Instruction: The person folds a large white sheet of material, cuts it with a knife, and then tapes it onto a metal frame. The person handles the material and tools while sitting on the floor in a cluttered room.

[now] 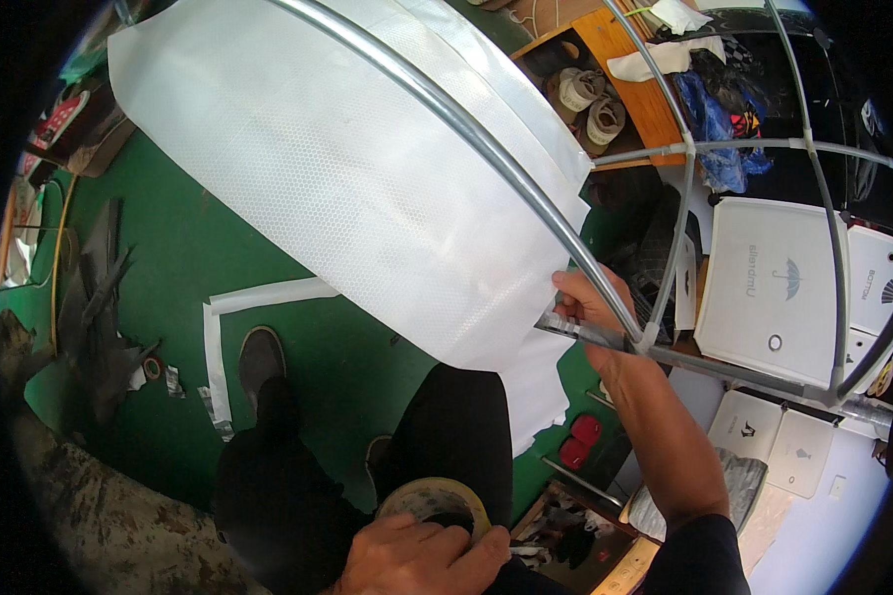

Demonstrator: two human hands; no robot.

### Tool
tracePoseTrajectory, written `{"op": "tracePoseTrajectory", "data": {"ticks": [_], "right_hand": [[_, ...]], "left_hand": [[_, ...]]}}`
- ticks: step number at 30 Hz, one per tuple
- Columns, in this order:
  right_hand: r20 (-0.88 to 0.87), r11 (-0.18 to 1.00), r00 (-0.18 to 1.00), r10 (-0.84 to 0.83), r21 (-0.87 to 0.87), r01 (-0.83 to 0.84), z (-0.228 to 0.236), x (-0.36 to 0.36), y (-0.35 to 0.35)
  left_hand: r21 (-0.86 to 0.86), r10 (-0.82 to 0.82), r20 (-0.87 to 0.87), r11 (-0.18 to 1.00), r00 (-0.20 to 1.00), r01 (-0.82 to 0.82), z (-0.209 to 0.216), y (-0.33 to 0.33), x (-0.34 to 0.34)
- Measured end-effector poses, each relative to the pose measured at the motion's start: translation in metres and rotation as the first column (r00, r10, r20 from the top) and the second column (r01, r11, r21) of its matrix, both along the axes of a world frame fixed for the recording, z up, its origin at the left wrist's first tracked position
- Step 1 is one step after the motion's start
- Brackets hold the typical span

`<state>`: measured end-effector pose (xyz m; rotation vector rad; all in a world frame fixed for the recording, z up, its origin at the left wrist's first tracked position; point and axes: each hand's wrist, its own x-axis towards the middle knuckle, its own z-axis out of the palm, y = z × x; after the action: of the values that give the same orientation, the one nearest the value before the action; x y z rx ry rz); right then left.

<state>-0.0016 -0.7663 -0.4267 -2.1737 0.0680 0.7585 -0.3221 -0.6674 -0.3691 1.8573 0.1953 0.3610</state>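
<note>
A large white sheet (347, 188) with a fine honeycomb pattern lies over a curved grey metal tube frame (486, 149). At the sheet's right edge is my right hand (600, 307), fingers closed on that edge beside the joint where the tubes meet. Its wrist passes behind a straight tube (605, 337), whose end appears to have shiny clear tape on it. Low in the view, close to my body, my left hand (417, 555) is wrapped round a roll of yellowish tape (437, 496). Part of the roll is hidden by the fingers.
More tubes of the frame curve past white printed boxes (774, 288) on the right. A wooden shelf (655, 99) with shoes stands at the back. White strips (214, 367) and a small tape roll (151, 369) lie on the green floor. A red object (580, 441) sits below my right forearm.
</note>
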Motion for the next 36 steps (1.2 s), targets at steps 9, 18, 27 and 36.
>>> {"op": "tracePoseTrajectory", "data": {"ticks": [9,18,27,36], "right_hand": [[-0.048,0.988,0.997,-0.065,0.136,0.071,-0.009,0.002,-0.008],[0.000,0.990,0.998,-0.064,0.122,0.064,-0.014,0.002,-0.010],[-0.119,0.978,0.985,-0.123,0.155,0.140,-0.018,0.008,-0.010],[-0.037,0.976,0.996,-0.075,0.202,0.081,-0.038,0.028,-0.018]], "left_hand": [[-0.006,-0.011,0.007,1.000,1.000,0.011,0.002,0.003,0.000],[-0.006,0.011,0.013,1.000,1.000,-0.011,0.002,0.001,0.000],[-0.031,0.006,-0.001,0.999,1.000,-0.006,0.001,0.001,0.001],[0.003,0.033,-0.014,0.999,0.999,-0.033,0.002,-0.003,0.003]]}}
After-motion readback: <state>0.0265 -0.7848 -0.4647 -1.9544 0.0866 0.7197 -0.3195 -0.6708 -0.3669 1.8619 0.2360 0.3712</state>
